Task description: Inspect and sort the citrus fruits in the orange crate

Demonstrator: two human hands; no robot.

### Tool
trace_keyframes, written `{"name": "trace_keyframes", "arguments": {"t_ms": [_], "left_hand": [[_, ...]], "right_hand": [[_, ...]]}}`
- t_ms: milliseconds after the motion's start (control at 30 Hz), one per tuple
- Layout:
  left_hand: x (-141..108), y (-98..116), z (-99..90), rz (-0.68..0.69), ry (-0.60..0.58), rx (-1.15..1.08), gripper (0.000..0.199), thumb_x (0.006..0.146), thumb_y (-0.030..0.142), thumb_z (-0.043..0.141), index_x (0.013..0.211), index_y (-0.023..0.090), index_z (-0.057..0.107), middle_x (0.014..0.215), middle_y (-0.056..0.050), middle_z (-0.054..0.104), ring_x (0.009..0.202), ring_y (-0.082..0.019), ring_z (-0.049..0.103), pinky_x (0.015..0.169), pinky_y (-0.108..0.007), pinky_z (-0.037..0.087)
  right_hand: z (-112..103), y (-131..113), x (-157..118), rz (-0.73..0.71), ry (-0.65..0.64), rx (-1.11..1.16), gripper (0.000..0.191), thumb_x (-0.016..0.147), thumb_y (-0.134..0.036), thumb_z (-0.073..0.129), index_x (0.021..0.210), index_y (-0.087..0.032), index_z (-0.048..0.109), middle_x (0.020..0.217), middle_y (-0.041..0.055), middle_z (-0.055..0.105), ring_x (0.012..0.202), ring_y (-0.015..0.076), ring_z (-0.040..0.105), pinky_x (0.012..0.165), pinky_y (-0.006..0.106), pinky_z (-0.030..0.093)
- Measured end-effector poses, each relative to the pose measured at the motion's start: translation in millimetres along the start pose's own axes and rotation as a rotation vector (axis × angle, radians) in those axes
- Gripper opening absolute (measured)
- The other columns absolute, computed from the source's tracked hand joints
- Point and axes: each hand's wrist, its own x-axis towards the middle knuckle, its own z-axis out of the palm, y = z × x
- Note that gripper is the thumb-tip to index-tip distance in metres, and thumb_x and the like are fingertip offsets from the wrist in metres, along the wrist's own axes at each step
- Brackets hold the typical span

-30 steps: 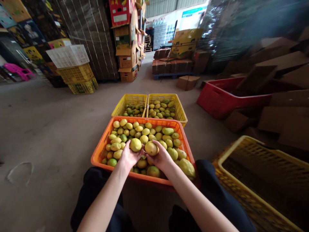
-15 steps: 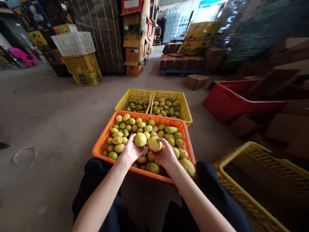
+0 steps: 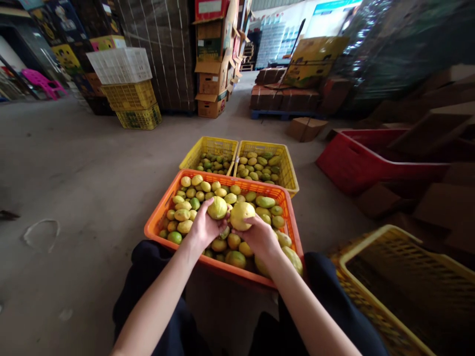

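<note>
The left hand (image 3: 207,222) grasps a yellow-green lemon (image 3: 217,207), and the right hand (image 3: 259,234) grasps a larger, paler lemon (image 3: 242,216). Both fruits are held side by side above the middle of the orange crate (image 3: 294,217), which is filled with yellow and green fruit. Two yellow crates (image 3: 209,141) (image 3: 265,145), also holding fruit, stand side by side on the floor (image 3: 92,163) just beyond its far edge. A red bin (image 3: 343,163) stands on the floor to the right.
</note>
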Motion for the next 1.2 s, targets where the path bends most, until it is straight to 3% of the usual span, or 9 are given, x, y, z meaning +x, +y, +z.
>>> {"name": "trace_keyframes", "arguments": {"t_ms": [133, 300, 400, 500, 667, 800, 933, 1067, 1200], "left_hand": [[2.5, -4.7, -0.7, 0.196, -0.005, 0.178, 0.027, 0.084, 0.024, 0.071, 0.109, 0.014, 0.066, 0.087, -0.007, 0.072, 0.071, -0.015, 0.065, 0.057, -0.020, 0.047], [-3.3, -6.3, -4.4, 0.651, -0.112, 0.503, 0.058, 0.057, -0.002, 0.084, 0.107, 0.022, 0.068, 0.112, -0.003, 0.069, 0.112, -0.019, 0.062, 0.093, -0.020, 0.048], [-7.6, -2.0, -5.5, 0.741, -0.211, 0.647, 0.066, 0.049, -0.007, 0.084, 0.107, 0.021, 0.068, 0.120, -0.006, 0.066, 0.123, -0.022, 0.057, 0.106, -0.024, 0.042], [-10.7, 1.1, -4.2, 0.765, -0.265, 0.757, 0.064, 0.050, -0.006, 0.084, 0.106, 0.021, 0.067, 0.118, -0.006, 0.065, 0.123, -0.024, 0.056, 0.111, -0.027, 0.038], [-16.4, 2.8, 1.8, 0.646, -0.241, 0.678, 0.057, 0.049, -0.009, 0.081, 0.097, 0.020, 0.071, 0.118, -0.008, 0.066, 0.130, -0.028, 0.053, 0.113, -0.032, 0.039], [-18.5, 5.5, 3.1, 0.571, -0.229, 0.597, 0.053, 0.050, -0.015, 0.078, 0.092, 0.017, 0.073, 0.114, -0.008, 0.070, 0.128, -0.024, 0.056, 0.111, -0.023, 0.038], [-14.4, 4.8, -0.6, 0.521, -0.204, 0.531, 0.052, 0.052, -0.012, 0.080, 0.095, 0.017, 0.073, 0.116, -0.008, 0.071, 0.121, -0.022, 0.061, 0.100, -0.020, 0.047], [-6.6, -2.0, -3.8, 0.414, -0.173, 0.439, 0.042, 0.069, 0.023, 0.085, 0.108, 0.020, 0.070, 0.105, -0.007, 0.073, 0.082, -0.019, 0.071, 0.061, -0.020, 0.055], [-2.3, -11.4, -3.1, 0.246, -0.199, 0.145, 0.039, 0.092, 0.051, 0.057, 0.112, 0.019, 0.067, 0.082, -0.005, 0.072, 0.051, -0.013, 0.062, 0.040, -0.020, 0.046]], "right_hand": [[-2.5, 3.9, -1.7, -0.117, -0.061, -0.075, 0.048, 0.059, -0.006, 0.074, 0.103, -0.023, 0.064, 0.083, 0.0005, 0.073, 0.071, 0.0203, 0.068, 0.053, 0.027, 0.056], [-5.6, 3.5, -3.6, -0.454, 0.062, -0.379, 0.052, 0.060, -0.020, 0.088, 0.106, -0.028, 0.065, 0.097, -0.0018, 0.070, 0.090, 0.0194, 0.064, 0.074, 0.027, 0.057], [-8.0, -0.7, -5.4, -0.698, 0.088, -0.596, 0.055, 0.058, -0.017, 0.089, 0.107, -0.029, 0.066, 0.110, -0.0003, 0.067, 0.108, 0.0224, 0.059, 0.102, 0.034, 0.049], [-9.5, -2.0, -6.9, -0.774, 0.085, -0.686, 0.053, 0.061, -0.018, 0.088, 0.108, -0.029, 0.067, 0.115, 0.0024, 0.066, 0.116, 0.0264, 0.055, 0.114, 0.043, 0.039], [-8.4, -2.1, -9.1, -0.755, 0.063, -0.677, 0.051, 0.061, -0.016, 0.086, 0.107, -0.029, 0.069, 0.117, 0.0030, 0.066, 0.120, 0.0283, 0.055, 0.116, 0.046, 0.036], [-7.5, -7.5, -11.1, -0.735, 0.020, -0.701, 0.049, 0.059, -0.009, 0.084, 0.102, -0.029, 0.072, 0.113, 0.0019, 0.069, 0.118, 0.0269, 0.057, 0.115, 0.044, 0.038], [-8.1, -13.6, -10.6, -0.598, -0.023, -0.547, 0.056, 0.053, -0.006, 0.086, 0.103, -0.027, 0.073, 0.111, 0.0013, 0.071, 0.113, 0.0251, 0.061, 0.101, 0.035, 0.050], [-5.2, -16.6, -8.1, -0.299, -0.077, -0.143, 0.045, 0.073, -0.031, 0.079, 0.116, -0.027, 0.067, 0.094, 0.0008, 0.074, 0.070, 0.0165, 0.065, 0.055, 0.023, 0.053], [-0.4, -13.3, -6.3, -0.066, -0.053, 0.162, 0.036, 0.093, -0.046, 0.050, 0.107, -0.020, 0.069, 0.079, 0.0063, 0.074, 0.052, 0.0152, 0.059, 0.043, 0.023, 0.049]]}}
